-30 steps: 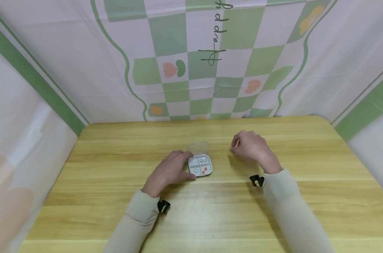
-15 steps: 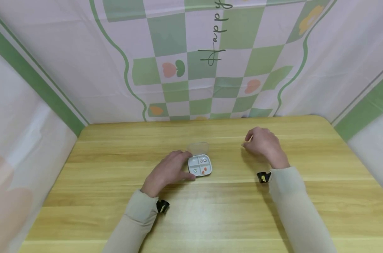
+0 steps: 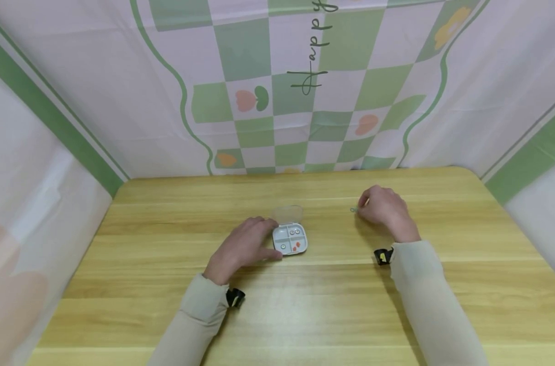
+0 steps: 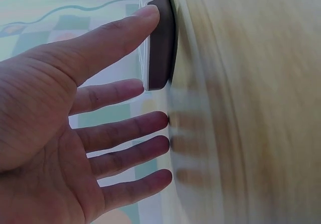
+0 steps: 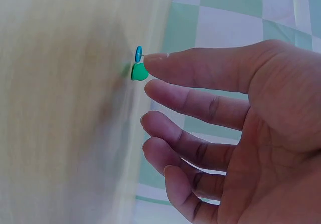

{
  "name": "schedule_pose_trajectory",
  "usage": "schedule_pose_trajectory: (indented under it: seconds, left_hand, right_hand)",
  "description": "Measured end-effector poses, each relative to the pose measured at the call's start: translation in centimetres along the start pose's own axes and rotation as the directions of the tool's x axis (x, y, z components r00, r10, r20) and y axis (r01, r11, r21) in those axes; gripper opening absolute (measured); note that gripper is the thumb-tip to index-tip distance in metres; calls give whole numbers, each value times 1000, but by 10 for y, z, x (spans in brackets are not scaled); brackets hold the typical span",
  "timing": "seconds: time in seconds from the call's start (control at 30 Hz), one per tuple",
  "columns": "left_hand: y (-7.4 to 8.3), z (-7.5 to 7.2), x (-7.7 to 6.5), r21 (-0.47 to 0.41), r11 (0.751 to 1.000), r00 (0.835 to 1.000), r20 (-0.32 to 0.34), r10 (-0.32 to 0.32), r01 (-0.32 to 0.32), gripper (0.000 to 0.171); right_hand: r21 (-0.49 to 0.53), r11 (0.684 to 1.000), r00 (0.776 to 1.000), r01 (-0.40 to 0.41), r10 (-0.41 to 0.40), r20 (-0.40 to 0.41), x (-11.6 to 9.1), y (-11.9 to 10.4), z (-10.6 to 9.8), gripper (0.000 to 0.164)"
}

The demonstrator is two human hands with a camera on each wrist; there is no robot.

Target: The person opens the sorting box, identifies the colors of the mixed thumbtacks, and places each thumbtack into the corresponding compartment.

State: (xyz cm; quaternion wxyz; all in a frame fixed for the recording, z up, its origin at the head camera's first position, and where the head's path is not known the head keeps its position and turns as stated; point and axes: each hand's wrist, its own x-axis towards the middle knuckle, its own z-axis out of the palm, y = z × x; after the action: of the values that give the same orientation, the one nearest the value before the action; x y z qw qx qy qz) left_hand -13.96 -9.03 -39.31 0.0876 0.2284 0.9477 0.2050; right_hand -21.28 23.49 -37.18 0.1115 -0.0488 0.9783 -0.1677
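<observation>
A small pill case with a dark base lies on the table, its clear lid open toward the back. Small round pieces with dark rims sit in its back-right and front-left compartments, orange-red pieces in the front-right. My left hand holds the case's left side between thumb and index finger; the other fingertips rest on the table. At the right, my right hand has thumb and index finger apart beside a green thumbtack and a blue thumbtack; whether it touches them I cannot tell.
The wooden table ends at a patterned cloth behind it, with more cloth along both sides. Black straps with small devices sit at both wrists.
My right hand has moved right, away from the case, and come down by the table. A small bluish piece now shows at its fingertips. My left hand stays at the case.
</observation>
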Motion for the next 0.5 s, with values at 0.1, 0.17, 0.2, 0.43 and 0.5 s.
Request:
schedule_pose_trajectory:
  seconds: [0.1, 0.17, 0.2, 0.43, 0.5]
  left_hand:
    - [0, 1, 0, -1, 1000, 1000, 1, -4, 4, 69]
    - [0, 1, 0, -2, 1000, 1000, 3, -7, 7, 69]
    - [0, 1, 0, -3, 1000, 1000, 4, -8, 8, 69]
    - [0, 1, 0, -12, 1000, 1000, 6, -17, 17, 69]
    - [0, 1, 0, -16, 1000, 1000, 7, -20, 20, 69]
  right_hand:
    - [0, 1000, 1000, -6, 6, 11, 1, 1, 2, 20]
    - [1, 1000, 1000, -11, 11, 19, 2, 2, 3, 21]
    - [1, 1000, 1000, -12, 12, 22, 3, 2, 4, 21]
    - [-7, 1000, 1000, -16, 16, 17, 4, 2, 5, 19]
    - [-10, 1000, 1000, -17, 17, 15, 4, 3, 5, 17]
